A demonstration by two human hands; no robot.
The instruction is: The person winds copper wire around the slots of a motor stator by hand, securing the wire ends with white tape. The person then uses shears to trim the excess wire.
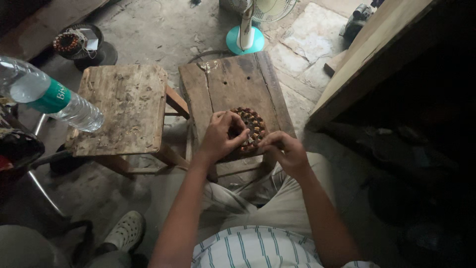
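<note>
Gripping round stator (250, 130) flat on stool (233, 82), axis upward: left hand (220, 136) clamped; right hand (286, 151) pinching rim.

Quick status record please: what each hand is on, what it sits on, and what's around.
left hand: grips the round wound coil from its left side
right hand: fingers pinched at the coil's lower right edge
support: coil lies on a cracked wooden stool
beside it: second wooden stool, to the left
floor beyond: pedestal fan, another coil
near left: plastic water bottle

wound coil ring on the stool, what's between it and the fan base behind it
In the head view, only bare cracked stool top lies between the coil ring and the turquoise fan base, then a strip of concrete floor.
</note>
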